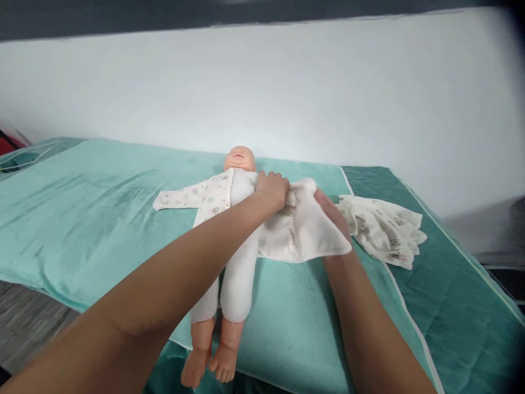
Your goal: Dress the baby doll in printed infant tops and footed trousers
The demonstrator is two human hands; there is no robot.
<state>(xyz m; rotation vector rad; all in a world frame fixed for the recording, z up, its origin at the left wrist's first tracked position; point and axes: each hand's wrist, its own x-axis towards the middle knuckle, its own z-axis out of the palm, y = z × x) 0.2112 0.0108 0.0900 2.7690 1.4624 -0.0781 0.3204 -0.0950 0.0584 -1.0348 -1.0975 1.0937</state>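
Note:
A baby doll [241, 284] with a white cloth body lies on its back, head away from me and bare feet towards me. A white printed baby shirt [215, 191] covers its arm and side on the left of the view. The shirt's other half [307, 235] is spread to the right, pale inner side up. My left hand [273, 189] is closed around the doll's arm near the shoulder, most of that arm being hidden. My right hand [334, 219] grips the shirt's right part, with its fingers partly behind the cloth.
A folded printed baby garment [385, 227] lies right of my right hand. Under everything is a light green blanket [102, 219] over a darker green quilted cover [451, 290]. A white wall [287, 87] stands behind the bed.

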